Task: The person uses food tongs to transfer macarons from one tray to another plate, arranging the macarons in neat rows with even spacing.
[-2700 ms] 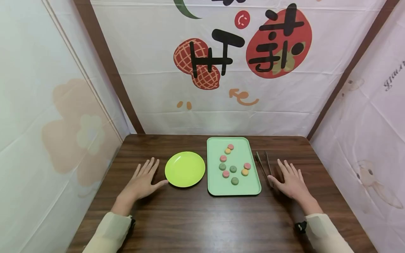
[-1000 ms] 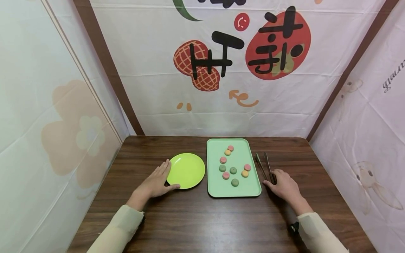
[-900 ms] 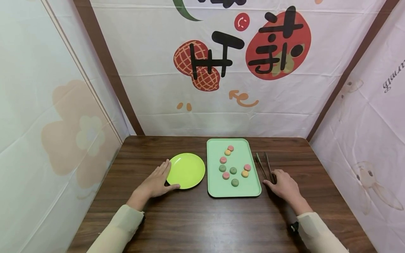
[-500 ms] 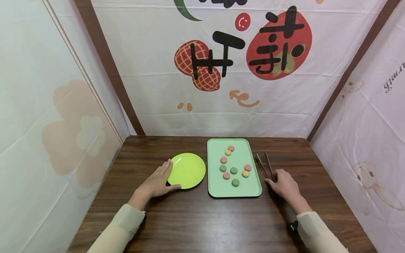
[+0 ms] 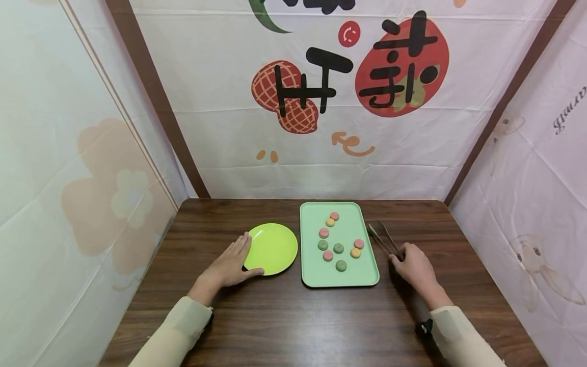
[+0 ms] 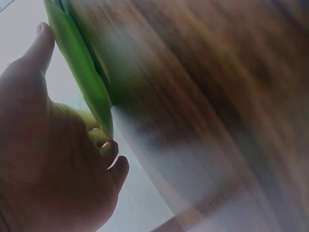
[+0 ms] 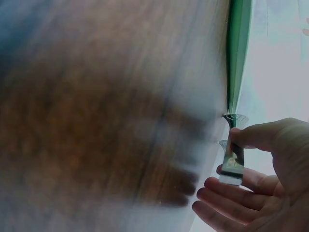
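In the head view my left hand (image 5: 229, 264) rests at the left edge of a lime-green plate (image 5: 274, 248), fingers fairly straight and thumb along its near rim. The left wrist view has the thumb and fingertips against the plate's edge (image 6: 82, 67). My right hand (image 5: 416, 267) pinches the rear part of metal tongs (image 5: 386, 241) between thumb and fingers. Their arms spread slightly, tips pointing away, nothing between them. The right wrist view shows the thumb on the tongs (image 7: 233, 162). Right of the plate, a mint-green tray (image 5: 316, 275) holds several pink, yellow and green macarons (image 5: 341, 265).
Everything lies on a dark wood-grain table (image 5: 284, 326). A printed white cloth (image 5: 220, 137) hangs behind it, with more cloth at both sides. The tray stands between the plate and the tongs.
My left hand has moved right onto the plate's edge. The right hand has taken hold of the tongs; their tips have swung slightly left and closer together. Plate and tray stay put.
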`<state>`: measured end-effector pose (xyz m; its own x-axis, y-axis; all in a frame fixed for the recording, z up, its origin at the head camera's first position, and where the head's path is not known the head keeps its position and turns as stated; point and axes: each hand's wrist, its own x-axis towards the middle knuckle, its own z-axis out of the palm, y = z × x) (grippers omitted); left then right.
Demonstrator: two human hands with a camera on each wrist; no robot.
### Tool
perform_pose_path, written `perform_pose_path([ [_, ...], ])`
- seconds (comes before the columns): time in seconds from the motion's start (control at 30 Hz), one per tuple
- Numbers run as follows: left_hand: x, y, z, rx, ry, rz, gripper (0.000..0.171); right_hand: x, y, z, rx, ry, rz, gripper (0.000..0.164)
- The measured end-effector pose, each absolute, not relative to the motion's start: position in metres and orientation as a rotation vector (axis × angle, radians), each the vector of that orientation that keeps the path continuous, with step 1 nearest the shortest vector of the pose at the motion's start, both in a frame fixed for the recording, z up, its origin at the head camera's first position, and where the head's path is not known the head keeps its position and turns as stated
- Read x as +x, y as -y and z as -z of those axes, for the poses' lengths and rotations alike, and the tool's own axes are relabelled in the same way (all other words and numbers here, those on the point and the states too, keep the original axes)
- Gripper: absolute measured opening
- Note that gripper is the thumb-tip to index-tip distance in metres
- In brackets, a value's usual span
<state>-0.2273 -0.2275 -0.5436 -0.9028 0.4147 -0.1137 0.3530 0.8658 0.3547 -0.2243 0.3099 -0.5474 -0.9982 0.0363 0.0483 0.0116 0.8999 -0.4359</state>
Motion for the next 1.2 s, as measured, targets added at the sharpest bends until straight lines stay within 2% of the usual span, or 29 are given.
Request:
perform_pose_path([
  [0.67, -0.228, 0.230, 0.547, 0.583, -2.869, -0.492, 0.117, -0.229, -0.310, 0.533, -0.077, 3.030, -0.782, 0.050],
  [0.9, -0.228, 0.230, 0.547, 0.579, -2.866, -0.494, 0.116, -0.228, -0.312, 0.531, 0.002, 2.973, -0.773, 0.043],
  [1.2, -0.228, 0.231, 0.546, 0.579, -2.861, -0.495, 0.117, -0.231, -0.310, 0.531, -0.019, 2.908, -0.840, 0.044],
])
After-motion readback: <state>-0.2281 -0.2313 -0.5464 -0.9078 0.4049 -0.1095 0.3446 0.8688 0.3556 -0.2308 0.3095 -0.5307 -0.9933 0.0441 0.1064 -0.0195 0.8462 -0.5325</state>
